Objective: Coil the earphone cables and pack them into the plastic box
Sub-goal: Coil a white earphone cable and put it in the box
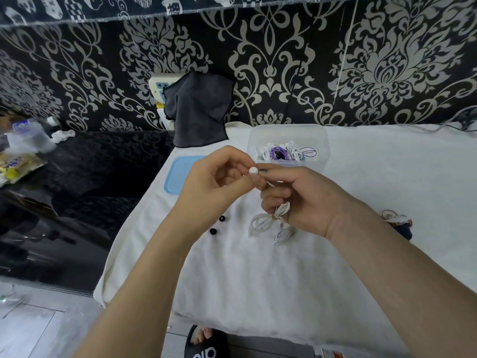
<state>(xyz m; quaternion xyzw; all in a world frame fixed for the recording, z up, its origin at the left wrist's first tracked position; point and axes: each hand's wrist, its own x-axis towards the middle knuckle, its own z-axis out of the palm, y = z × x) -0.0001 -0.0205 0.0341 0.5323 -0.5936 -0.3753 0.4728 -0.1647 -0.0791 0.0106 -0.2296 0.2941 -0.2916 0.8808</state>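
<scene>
Blue lid (178, 174): it lies flat on the white cloth (387, 182) to your left, off the box. Leave it there until packing is done.
Black ear tips (221, 218): two small dark pieces sit loose on the cloth below your left wrist. Whether they belong to this set cannot be told.
Left hand (214, 177): your fingertips pinch the white earbud (253, 171) and hold it up above the cloth. Keep that pinch light and steady, so the bud acts as the fixed end.
White earphone cable (268, 220): most of it already hangs in bunched loops under your right palm, cinched at the middle, with a short run leading up to the bud.
Right hand (304, 200): your fingers curl around the cable bundle. Feed the last slack in without loosening that grasp, since thin cable like this probably springs open easily.
Plastic box (287, 143): it stands open just beyond your hands, with white and purple coils already inside. Lower the finished bundle in whole rather than dropping it.
Another bundle (397, 220): it lies on the cloth at far right, partly hidden by your forearm.
</scene>
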